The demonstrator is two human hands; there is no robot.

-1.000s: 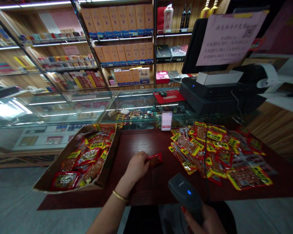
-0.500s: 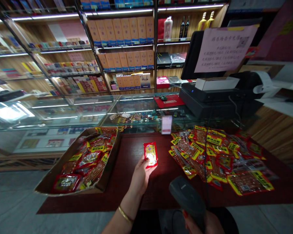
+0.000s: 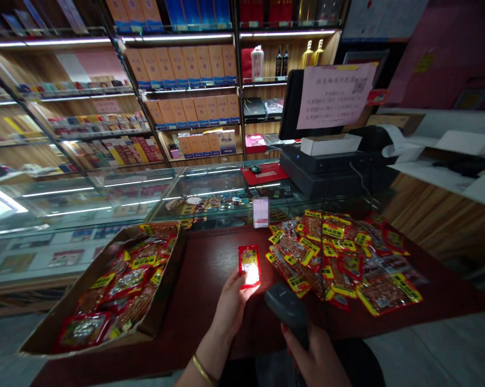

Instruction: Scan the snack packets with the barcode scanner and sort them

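Note:
My left hand [image 3: 231,301] grips a small red and yellow snack packet [image 3: 248,264] by its lower end, over the dark red table [image 3: 210,252]. Bright light falls on the packet's lower half. In my right hand [image 3: 312,349] is a black barcode scanner [image 3: 286,309], its head tilted toward the packet. Left of my left hand stands an open cardboard box [image 3: 161,317] with several snack packets in it. A loose pile of snack packets [image 3: 342,244] lies to the right, beyond the scanner.
A glass display counter [image 3: 137,196] runs behind the table. On it are a red mouse pad [image 3: 272,174] and a monitor [image 3: 292,105] with a paper sign [image 3: 334,97]. The scanner's cord [image 3: 324,231] hangs across the pile. Lit shelves [image 3: 194,88] hold boxes and bottles.
My view has shifted right and tilted up. The scanner has come up and nearer the packet, and more of my right hand shows. My left hand keeps hold of the packet.

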